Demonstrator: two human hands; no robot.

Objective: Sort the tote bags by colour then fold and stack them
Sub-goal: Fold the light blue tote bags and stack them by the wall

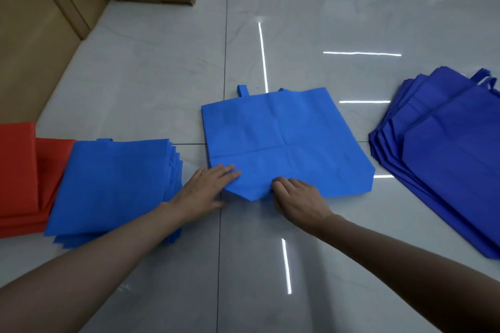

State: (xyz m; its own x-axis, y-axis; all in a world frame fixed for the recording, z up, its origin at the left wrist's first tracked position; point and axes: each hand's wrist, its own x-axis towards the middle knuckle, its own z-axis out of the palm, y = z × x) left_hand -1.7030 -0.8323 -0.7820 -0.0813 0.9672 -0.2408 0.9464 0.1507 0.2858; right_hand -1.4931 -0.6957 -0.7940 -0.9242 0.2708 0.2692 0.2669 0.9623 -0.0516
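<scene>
Floor [162, 76]: we see pale tiles
Centre: light blue bag [284, 138]
Left: red stack [19, 176], light blue stack [113, 184]
Right: dark blue stack [446, 157]

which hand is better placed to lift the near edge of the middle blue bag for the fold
Probably the right hand: its fingers curl onto the near edge of the light blue bag. The left hand lies flat on the bag's corner, suited to pinning.
</scene>
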